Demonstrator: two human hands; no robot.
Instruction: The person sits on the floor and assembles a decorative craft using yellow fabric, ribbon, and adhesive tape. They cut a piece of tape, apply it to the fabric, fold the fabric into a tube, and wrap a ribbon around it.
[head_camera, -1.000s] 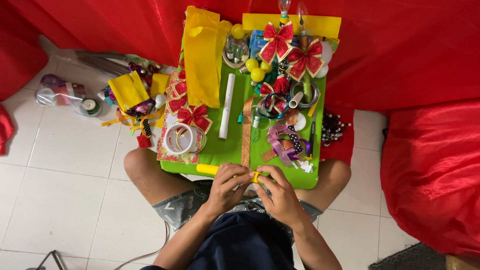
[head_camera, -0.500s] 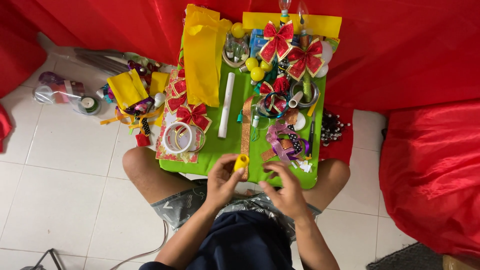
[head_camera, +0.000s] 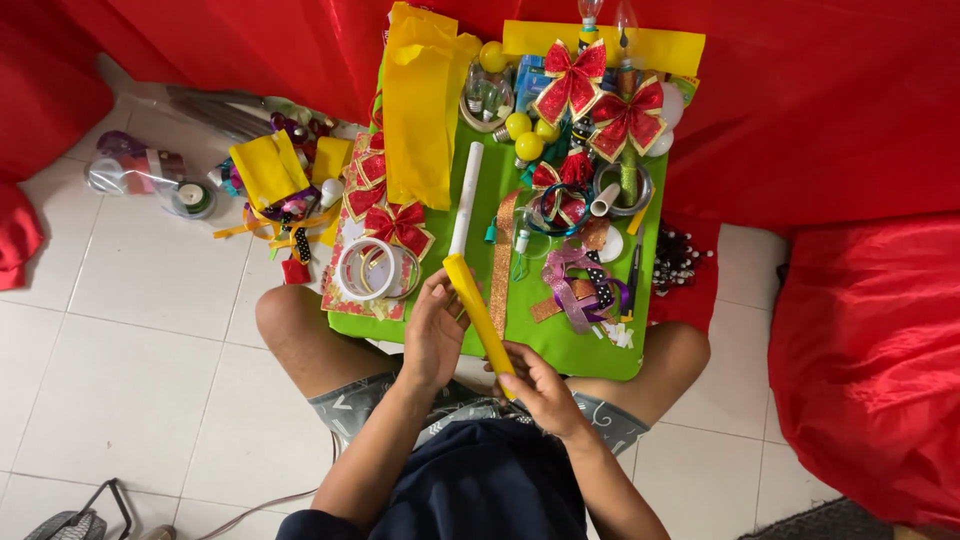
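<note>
While both hands hold it over the near edge of the green tabletop (head_camera: 560, 345), the yellow paper roll (head_camera: 478, 312) looks light and easily crushed; left hand (head_camera: 432, 335) grips mid-roll, right hand (head_camera: 535, 385) pinches its low end.

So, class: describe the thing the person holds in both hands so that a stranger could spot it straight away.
Start at the green tray resting across the seated person's knees. At its near edge, the left hand and right hand hold a yellow rolled tube slanting between them. Unlike the white roll lying flat on the tray beyond, it is yellow, lifted and gripped at both ends.
</note>
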